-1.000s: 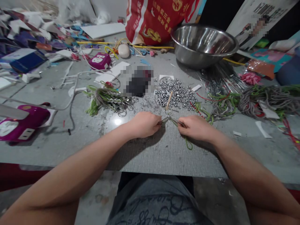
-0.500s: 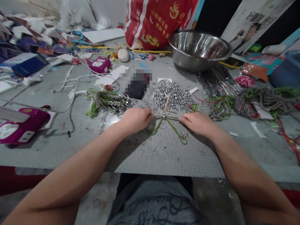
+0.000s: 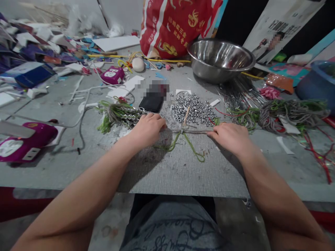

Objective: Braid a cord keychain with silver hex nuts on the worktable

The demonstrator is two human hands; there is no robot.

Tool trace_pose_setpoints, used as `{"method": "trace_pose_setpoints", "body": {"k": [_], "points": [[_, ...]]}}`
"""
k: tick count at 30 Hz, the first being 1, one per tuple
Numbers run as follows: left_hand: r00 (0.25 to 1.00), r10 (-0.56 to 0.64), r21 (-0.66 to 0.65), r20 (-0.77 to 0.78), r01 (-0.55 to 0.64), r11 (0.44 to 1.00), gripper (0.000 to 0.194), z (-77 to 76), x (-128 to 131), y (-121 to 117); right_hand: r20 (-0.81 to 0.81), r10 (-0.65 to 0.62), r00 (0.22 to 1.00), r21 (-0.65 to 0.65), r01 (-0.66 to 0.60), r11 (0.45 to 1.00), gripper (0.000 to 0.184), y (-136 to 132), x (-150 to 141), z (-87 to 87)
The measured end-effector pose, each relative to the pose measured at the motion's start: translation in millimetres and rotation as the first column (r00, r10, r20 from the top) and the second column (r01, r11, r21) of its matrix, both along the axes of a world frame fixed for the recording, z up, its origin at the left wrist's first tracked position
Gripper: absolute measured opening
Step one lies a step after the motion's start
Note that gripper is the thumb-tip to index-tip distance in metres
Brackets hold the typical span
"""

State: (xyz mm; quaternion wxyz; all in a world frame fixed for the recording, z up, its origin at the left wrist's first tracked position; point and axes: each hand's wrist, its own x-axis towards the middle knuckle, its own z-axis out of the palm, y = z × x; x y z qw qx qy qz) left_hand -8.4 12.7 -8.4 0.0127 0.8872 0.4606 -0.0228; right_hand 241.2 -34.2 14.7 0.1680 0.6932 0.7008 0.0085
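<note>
We find both hands over the middle of the table (image 3: 183, 181), well apart from each other. The left hand (image 3: 149, 129) is closed, its fingers pinching the left part of a gray cord (image 3: 195, 132). The right hand (image 3: 230, 137) is likewise closed on the right part. Between them we observe the gray cord running nearly straight from left to right, in several strands. At its middle sits a small metallic piece (image 3: 182, 131), too small for us to identify. From that point a green cord (image 3: 194, 149) spreads toward the near edge in two legs, the right one ending in a loop. A wooden stick (image 3: 186, 116) stands tilted just beyond the junction.

On the far side we record a spread of silver beads (image 3: 199, 108). Near the left hand lies a bundle of green and gray cords (image 3: 112, 115); to the right of the right hand, a larger cord heap (image 3: 273, 115). A steel bowl (image 3: 206, 72) stands farther back, right of a red bag (image 3: 175, 31).
</note>
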Motion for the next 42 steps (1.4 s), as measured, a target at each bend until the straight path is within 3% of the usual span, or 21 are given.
{"method": "trace_pose_setpoints", "body": {"k": [5,9,11,13,15,17,21,27,35,38,42], "points": [[0.979,0.182,0.089,0.094,-0.190,0.978,0.035,4.0,2,-5,0.124,0.173,0.977,0.148,-0.190,0.970,0.022,-6,1,2.6],[0.930,0.279,0.179,0.237,-0.324,0.929,0.032,11.1,0,-7,-0.056,0.259,0.964,0.236,-0.240,0.942,0.024,11,-4,0.2],[0.911,0.270,0.226,0.313,-0.348,0.910,0.031,12.1,0,-7,-0.177,0.331,0.927,0.288,-0.273,0.918,0.026,24,-9,-4.1],[0.922,0.176,0.241,0.346,-0.268,0.933,0.030,9.3,2,-8,-0.243,0.371,0.896,0.331,-0.284,0.900,0.027,38,-16,-11.5],[0.947,0.012,0.219,0.320,-0.086,0.972,0.029,2.6,8,-10,-0.300,0.357,0.885,0.359,-0.242,0.901,0.028,51,-22,-20.9],[0.953,-0.133,0.202,0.271,0.078,0.976,0.027,-6.1,14,-13,-0.308,0.364,0.879,0.382,-0.236,0.894,0.029,61,-28,-30.5],[0.939,-0.254,0.145,0.233,0.225,0.964,0.026,-18.0,23,-18,-0.279,0.365,0.888,0.391,-0.242,0.888,0.027,70,-34,-42.2],[0.933,-0.270,0.112,0.238,0.249,0.962,0.028,-19.7,22,-18,-0.284,0.326,0.902,0.367,-0.212,0.906,0.020,65,-34,-38.1],[0.912,-0.248,0.086,0.326,0.233,0.969,0.028,-17.4,21,-18,-0.457,0.256,0.852,0.363,-0.085,0.928,0.010,56,-23,-34.5],[0.907,-0.226,0.099,0.356,0.204,0.974,0.024,-13.6,20,-18,-0.481,0.311,0.820,0.388,-0.119,0.914,0.011,44,-18,-30.7],[0.912,-0.248,0.114,0.327,0.222,0.968,0.022,-12.1,19,-20,-0.546,0.447,0.708,0.405,-0.244,0.881,0.012,21,-23,-25.1]]}}
